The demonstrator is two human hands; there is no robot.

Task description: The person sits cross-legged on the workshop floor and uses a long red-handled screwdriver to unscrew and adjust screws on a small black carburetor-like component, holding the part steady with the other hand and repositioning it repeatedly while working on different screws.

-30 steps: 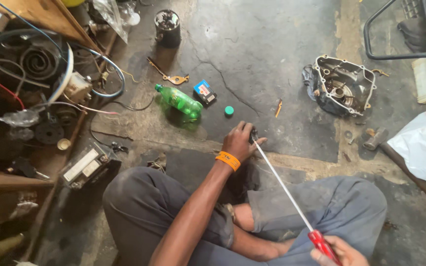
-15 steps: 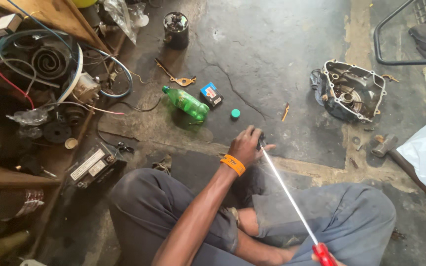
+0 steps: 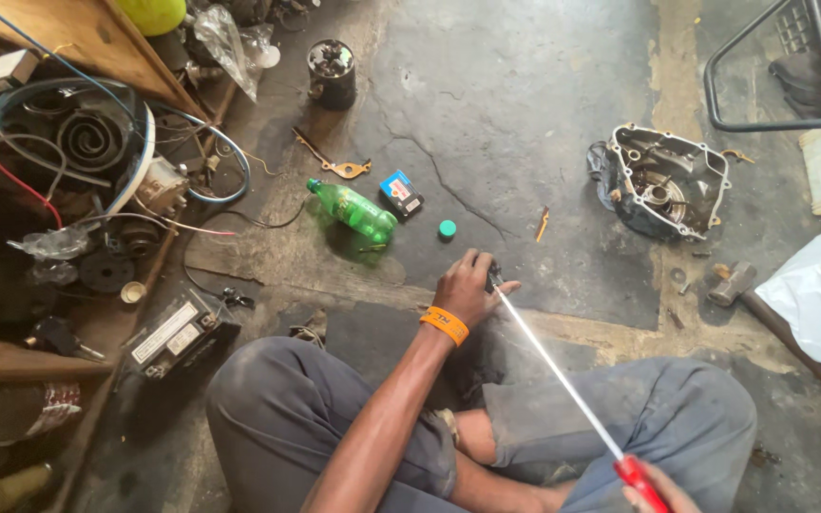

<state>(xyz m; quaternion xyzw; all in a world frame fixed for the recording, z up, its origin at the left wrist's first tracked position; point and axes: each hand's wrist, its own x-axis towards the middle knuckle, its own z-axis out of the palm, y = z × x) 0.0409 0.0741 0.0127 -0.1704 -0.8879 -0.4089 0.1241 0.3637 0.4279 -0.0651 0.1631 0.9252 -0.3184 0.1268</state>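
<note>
1. You sat cross-legged on the cracked concrete floor [image 3: 544, 85], your knees in grey trousers spread to either side.
2. An open engine case [image 3: 662, 180] lay well apart from your hands, up and to the right, with a hammer [image 3: 735, 281] below it.
3. A long screwdriver [image 3: 563, 380] ran slantwise from the lower right up to the spot just in front of you, its shaft bright and its handle red.
4. A green plastic bottle [image 3: 358, 211] lay on its side near your left hand, with a small blue box [image 3: 401, 195] just beside it.
5. Your left hand [image 3: 467, 288], an orange band at the wrist, had its grip closed around a small dark part [image 3: 494, 277] on the floor, where the screwdriver's tip met it.
6. Your right hand [image 3: 662, 489] was clamped on the red handle at the bottom edge, only partly in view.
7. A green bottle cap [image 3: 447, 228] sat alone on the floor, just above your left hand.
</note>
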